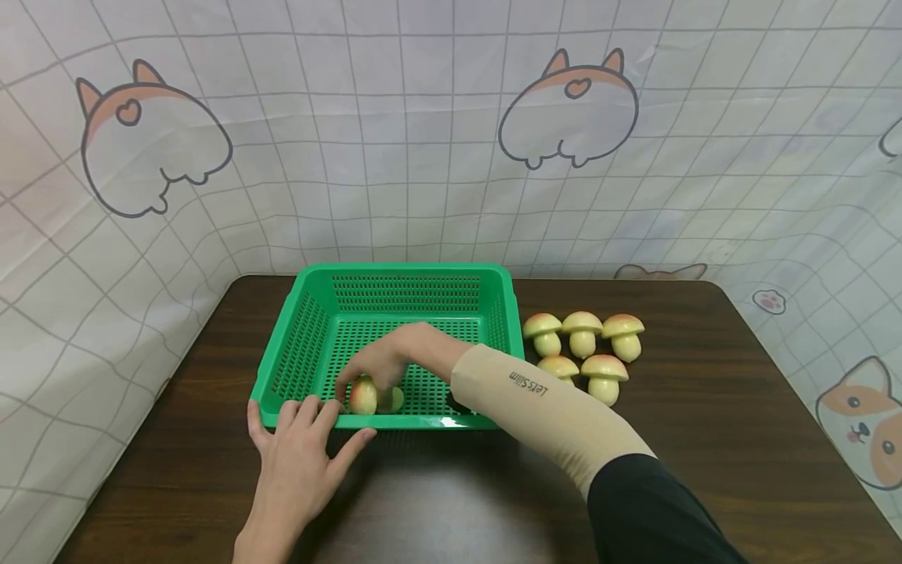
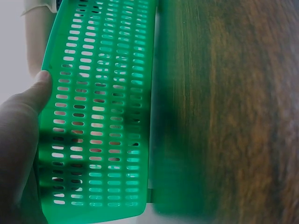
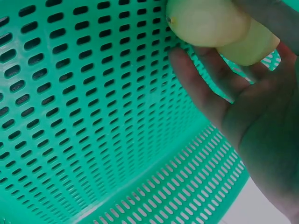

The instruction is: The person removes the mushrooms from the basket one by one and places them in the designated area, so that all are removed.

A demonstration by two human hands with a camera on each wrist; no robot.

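Observation:
A green perforated plastic basket (image 1: 409, 270) stands on the table. The left hand (image 1: 299, 462) holds its near rim at the left corner, fingers over the edge; in the left wrist view the thumb (image 2: 43, 79) lies against the outer wall. Inside the basket, by the near wall, the right hand (image 1: 380, 364) pinches a toy mushroom (image 1: 362, 395) with a red-yellow cap and pale stem. From the right wrist view, the mushroom (image 3: 205, 23) sits between thumb and fingers, close to the perforated wall. The right hand partly hides it in the head view.
Several more toy mushrooms (image 1: 582, 333) stand in two rows right of the basket, one partly behind the right sleeve (image 1: 535, 399). Dark wooden tabletop (image 1: 705, 439) extends around the basket. A white gridded cloth (image 1: 451, 157) with dog drawings hangs behind.

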